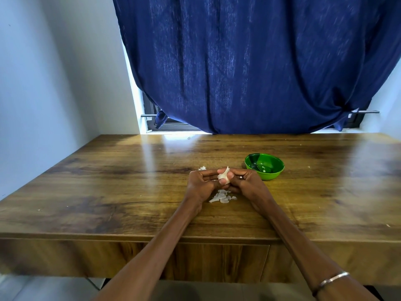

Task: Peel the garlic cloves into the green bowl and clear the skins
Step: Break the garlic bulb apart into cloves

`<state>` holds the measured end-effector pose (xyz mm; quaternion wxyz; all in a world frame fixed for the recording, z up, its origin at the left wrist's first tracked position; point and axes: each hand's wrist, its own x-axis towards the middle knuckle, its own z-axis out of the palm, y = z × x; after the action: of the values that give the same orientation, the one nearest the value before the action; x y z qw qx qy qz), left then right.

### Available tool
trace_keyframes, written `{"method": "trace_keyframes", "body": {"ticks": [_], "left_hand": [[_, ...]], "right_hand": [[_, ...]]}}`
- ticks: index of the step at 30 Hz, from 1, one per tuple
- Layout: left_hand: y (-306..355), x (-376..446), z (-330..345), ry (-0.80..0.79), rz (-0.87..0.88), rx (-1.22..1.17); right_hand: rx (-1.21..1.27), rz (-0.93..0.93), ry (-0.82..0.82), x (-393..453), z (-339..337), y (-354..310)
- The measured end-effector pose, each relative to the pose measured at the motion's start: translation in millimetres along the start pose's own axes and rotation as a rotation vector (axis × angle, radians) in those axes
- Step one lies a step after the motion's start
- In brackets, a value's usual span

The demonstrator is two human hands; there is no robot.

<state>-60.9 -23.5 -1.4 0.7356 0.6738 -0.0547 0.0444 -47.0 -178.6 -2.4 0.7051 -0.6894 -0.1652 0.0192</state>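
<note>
Both hands meet over the middle of the wooden table (108, 192). My left hand (200, 183) and my right hand (243, 182) together pinch a pale garlic piece (223, 175), with a flap of skin sticking up from it. A small heap of white garlic skins (221, 197) lies on the table just under the hands, and another scrap of skin (202, 168) lies beyond my left hand. The green bowl (270, 175) stands to the right of my right hand, with a small pale bit inside.
A dark blue curtain (249, 61) hangs over the window behind the table's far edge. A white wall stands on the left. Tiny crumbs dot the table surface. The table's front edge is close to me.
</note>
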Motion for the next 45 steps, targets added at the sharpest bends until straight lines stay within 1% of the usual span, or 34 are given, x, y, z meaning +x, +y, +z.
{"method": "trace_keyframes", "body": {"ticks": [3,7,10,12,14,18,24,26,28,31,33,36,40,45], "left_hand": [[-0.9,1.7,-0.2,-0.010,-0.009,0.008],[-4.5,4.4,-2.4,-0.018,0.008,0.095],[-6.7,7.1,-2.2,-0.014,0.022,0.169],[-8.6,8.9,-2.1,0.010,0.008,0.181],[-9.1,9.8,-1.3,0.038,-0.007,0.191],[-6.5,8.8,-0.3,0.110,0.031,0.256],[-10.4,11.9,-1.3,0.100,0.012,0.274],[-11.1,12.5,-2.3,0.103,0.003,0.258],[-10.9,12.3,-4.6,0.106,-0.024,0.172],[-10.6,11.3,-6.3,0.121,-0.023,0.105],[-11.0,11.0,-5.4,0.135,-0.005,0.108],[-10.5,9.8,-4.4,0.131,0.017,0.104],[-7.7,8.4,-4.0,0.084,0.021,0.101],[-7.5,8.5,-2.8,0.052,0.048,0.176]], "right_hand": [[0.041,0.016,0.012,1.7,-2.4,2.7],[0.009,0.004,0.070,5.1,0.6,6.2],[-0.143,-0.033,0.170,8.3,3.1,10.2],[-0.294,-0.079,0.243,10.9,1.0,13.7],[-0.394,-0.116,0.284,10.5,-0.9,13.5],[-0.431,-0.154,0.344,7.4,-2.1,12.3],[-0.475,-0.115,0.400,9.1,-4.7,14.8],[-0.401,-0.072,0.400,10.4,-7.1,15.4],[-0.345,-0.042,0.380,10.5,-6.7,15.4],[-0.578,-0.094,0.304,9.0,-5.0,16.4],[-0.612,-0.126,0.235,8.7,-2.7,15.7],[-0.529,-0.160,0.210,9.1,-1.4,14.8],[-0.504,-0.191,0.200,7.8,1.3,13.3],[-0.442,-0.155,0.124,11.1,0.2,14.1]]}}
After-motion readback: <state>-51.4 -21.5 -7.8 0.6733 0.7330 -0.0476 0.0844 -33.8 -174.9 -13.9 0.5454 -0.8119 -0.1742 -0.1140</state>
